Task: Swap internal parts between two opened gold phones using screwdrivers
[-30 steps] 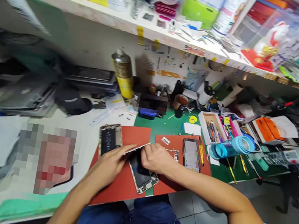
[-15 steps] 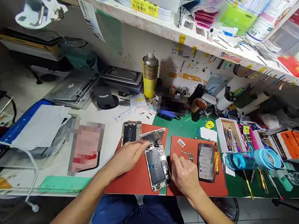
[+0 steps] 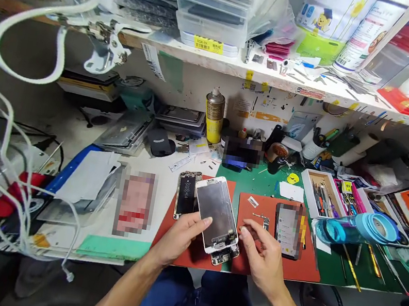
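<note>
My left hand (image 3: 185, 233) grips the left edge of a white-framed phone screen (image 3: 216, 210), thumb on top. The screen's dark back plate and the flex parts at its lower end face up. Beneath it lies an opened phone body (image 3: 225, 257), mostly covered, with only its lower end showing. Just right of the screen's lower edge, my right hand (image 3: 262, 254) has thumb and fingertips drawn together in a pinch; anything between them is too small to make out. Another opened phone body (image 3: 186, 194) with a black battery rests behind my left hand.
Red-brown mats (image 3: 287, 270) cover the front of the bench. A lit phone (image 3: 288, 232) and small metal parts (image 3: 264, 221) lie on the right mat. Beyond are a blue bottle (image 3: 356, 228) and tool boxes (image 3: 319, 193). White cables (image 3: 30, 186) hang at left; a shelf (image 3: 219, 64) overhangs.
The screen, earlier tilted up above the phone body, is now laid down over it. My left hand has moved to its left edge, and my right hand's closed fingers have loosened into a pinch.
</note>
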Tool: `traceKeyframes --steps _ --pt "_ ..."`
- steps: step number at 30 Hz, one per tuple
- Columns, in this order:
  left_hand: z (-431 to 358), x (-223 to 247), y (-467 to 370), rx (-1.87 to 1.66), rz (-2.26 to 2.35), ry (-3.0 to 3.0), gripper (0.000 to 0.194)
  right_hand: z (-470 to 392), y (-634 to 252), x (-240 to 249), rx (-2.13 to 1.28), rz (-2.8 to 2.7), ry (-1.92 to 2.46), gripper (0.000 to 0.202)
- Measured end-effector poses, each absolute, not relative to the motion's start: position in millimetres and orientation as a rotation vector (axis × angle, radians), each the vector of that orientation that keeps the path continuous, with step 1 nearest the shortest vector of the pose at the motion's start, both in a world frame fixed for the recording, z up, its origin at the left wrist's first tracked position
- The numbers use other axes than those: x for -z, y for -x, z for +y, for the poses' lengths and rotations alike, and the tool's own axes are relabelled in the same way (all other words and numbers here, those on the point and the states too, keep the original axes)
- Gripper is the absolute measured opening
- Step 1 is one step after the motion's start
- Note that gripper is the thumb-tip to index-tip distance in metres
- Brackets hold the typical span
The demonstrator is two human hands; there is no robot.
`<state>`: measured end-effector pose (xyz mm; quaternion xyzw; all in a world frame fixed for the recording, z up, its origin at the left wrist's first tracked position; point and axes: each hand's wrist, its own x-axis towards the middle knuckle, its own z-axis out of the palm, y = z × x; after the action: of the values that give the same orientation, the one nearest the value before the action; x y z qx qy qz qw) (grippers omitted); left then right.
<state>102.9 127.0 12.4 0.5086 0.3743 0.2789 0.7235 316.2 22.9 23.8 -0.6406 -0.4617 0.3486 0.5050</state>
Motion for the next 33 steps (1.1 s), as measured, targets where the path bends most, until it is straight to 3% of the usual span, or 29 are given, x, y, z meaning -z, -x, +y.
traceKeyframes --steps 7,13,16,21,27,33 --pt "113 -29 -104 -0.159 0.665 -1.127 0.057 44 -346 -40 -1.406 -0.793 1.132 0.065" --pt "136 -35 -124 0.148 0.588 -1.215 0.062 47 -384 -49 -1.891 -0.795 1.044 0.05" --pt "151 -42 -131 -0.106 0.804 -1.183 0.067 39 -394 -49 -1.722 -0.621 1.037 0.046" --pt "162 -39 -125 -0.556 1.161 -1.143 0.072 50 -416 -43 -1.054 -0.476 1.226 0.054" --pt "125 -6 -107 -0.517 1.277 -1.414 0.069 129 -483 -24 -0.486 -0.32 1.68 0.039" --pt "101 -5 -80 -0.587 1.378 -1.862 0.054 177 -536 -14 -0.29 -0.176 2.062 0.04"
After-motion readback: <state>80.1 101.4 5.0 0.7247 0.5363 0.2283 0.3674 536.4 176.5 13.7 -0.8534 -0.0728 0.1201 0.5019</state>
